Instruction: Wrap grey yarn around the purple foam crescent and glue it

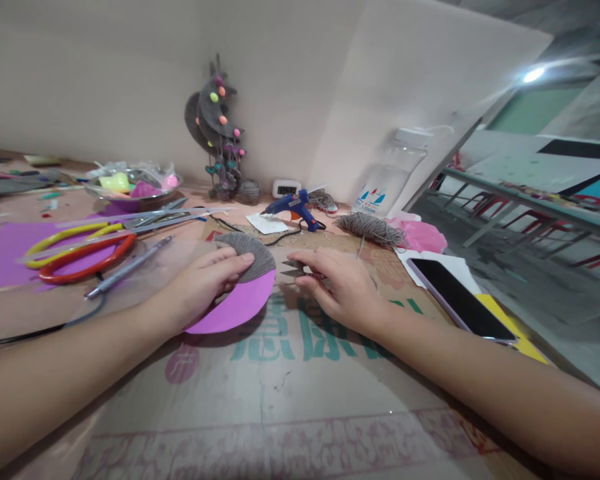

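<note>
My left hand point(200, 283) is closed on the edge of a purple disc point(245, 303), its thumb pressed on the upper part, where grey yarn point(254, 257) covers the surface. The disc is tilted just above the cardboard. To its right, my right hand point(343, 287) grips a small pair of thread snips point(293, 268). Their two pointed blades are parted and face the disc without touching it. My fingers hide most of the snips' body. Behind the right hand lies a skein of grey yarn point(370, 230), with a strand running down from it.
A blue glue gun point(300, 208) rests on white paper behind the disc. Scissors point(87, 250), a pen point(130, 267) and a bowl point(135, 200) are at left. A phone point(460, 297) lies at right, near a bottle point(387, 177). Printed cardboard point(280, 400) covers the table.
</note>
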### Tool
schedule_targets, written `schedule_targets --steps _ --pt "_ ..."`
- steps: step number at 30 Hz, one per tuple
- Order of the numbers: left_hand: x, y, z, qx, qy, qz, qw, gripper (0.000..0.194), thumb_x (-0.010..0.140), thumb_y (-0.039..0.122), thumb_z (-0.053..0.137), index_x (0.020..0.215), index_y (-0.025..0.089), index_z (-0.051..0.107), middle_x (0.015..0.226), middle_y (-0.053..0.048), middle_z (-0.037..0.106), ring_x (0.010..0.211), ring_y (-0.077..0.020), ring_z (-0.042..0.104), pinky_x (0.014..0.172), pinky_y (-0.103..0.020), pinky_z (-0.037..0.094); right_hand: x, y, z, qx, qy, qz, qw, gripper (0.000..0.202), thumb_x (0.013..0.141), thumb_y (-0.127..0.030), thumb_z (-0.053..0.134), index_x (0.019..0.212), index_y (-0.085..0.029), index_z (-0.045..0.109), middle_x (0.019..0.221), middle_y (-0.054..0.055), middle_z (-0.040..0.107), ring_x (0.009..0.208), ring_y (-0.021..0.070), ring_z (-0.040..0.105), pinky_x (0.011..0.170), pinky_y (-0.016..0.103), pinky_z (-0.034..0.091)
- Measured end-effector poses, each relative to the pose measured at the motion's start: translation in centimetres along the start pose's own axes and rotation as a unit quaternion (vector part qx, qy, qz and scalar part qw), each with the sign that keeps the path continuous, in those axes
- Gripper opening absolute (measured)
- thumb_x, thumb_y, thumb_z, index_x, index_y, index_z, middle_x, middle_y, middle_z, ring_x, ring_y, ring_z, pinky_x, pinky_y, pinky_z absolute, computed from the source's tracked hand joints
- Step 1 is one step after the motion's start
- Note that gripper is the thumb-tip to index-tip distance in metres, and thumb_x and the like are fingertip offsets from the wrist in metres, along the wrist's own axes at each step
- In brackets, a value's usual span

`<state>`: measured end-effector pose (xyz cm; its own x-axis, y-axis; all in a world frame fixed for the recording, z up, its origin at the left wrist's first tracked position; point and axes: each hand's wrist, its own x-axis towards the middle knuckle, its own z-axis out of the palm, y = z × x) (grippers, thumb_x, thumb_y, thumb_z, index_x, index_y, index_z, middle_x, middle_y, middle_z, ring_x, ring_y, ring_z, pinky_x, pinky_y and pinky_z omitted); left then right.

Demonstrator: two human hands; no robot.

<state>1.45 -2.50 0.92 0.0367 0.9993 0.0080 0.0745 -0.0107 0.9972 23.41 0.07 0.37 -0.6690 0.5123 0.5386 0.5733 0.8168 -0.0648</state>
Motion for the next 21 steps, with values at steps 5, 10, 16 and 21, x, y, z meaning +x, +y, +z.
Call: schedule_targets --steps 5,10,16,21 --pt "0.1 -1.2 -0.2 -0.077 -0.067 -0.085 0.991 0.033 0.074 0.041 0.065 0.062 0.017 0.046 0.049 0.007 0.044 0.04 -0.0054 0.04 0.037 -0.016 0.026 0.0 0.0 0.0 0.006 0.009 -0.022 1.0 0.03 0.094 -0.032 0.042 0.11 -0.012 0.059 0.088 0.008 0.063 0.079 0.0172 0.055 0.071 0.028 0.042" --pt "0.1 -1.3 -0.2 -0.024 -0.095 -0.081 0.992 0.033 0.077 0.048 0.06 0.069 0.018 0.049 0.053 0.007 0.044 0.042 -0.006 0.036 0.039 -0.018 0.023 0.0 -0.1 0.0 0.008 0.011 -0.022 1.0 0.03 0.094 -0.032 0.043 0.11 -0.011 0.058 0.088 0.008 0.062 0.079 0.0171 0.054 0.072 0.028 0.042" --pt "0.0 -0.9 0.1 0.137 -0.061 0.033 0.988 0.035 0.079 0.045 0.054 0.061 0.016 0.048 0.059 0.004 0.044 0.056 -0.0098 0.041 0.05 -0.021 0.032 0.1 -0.1 -0.2 -0.014 0.002 -0.015 1.0 0.028 0.093 -0.029 0.045 0.108 -0.011 0.06 0.086 0.008 0.062 0.077 0.0166 0.053 0.069 0.027 0.039" --pt "0.0 -1.0 0.0 0.162 -0.055 0.029 0.985 0.033 0.079 0.047 0.051 0.064 0.017 0.051 0.06 0.004 0.044 0.057 -0.0116 0.041 0.051 -0.023 0.033 0.1 -0.1 -0.1 -0.031 -0.015 -0.033 0.999 0.03 0.094 -0.032 0.043 0.107 -0.013 0.061 0.083 0.007 0.062 0.075 0.017 0.052 0.065 0.028 0.037"
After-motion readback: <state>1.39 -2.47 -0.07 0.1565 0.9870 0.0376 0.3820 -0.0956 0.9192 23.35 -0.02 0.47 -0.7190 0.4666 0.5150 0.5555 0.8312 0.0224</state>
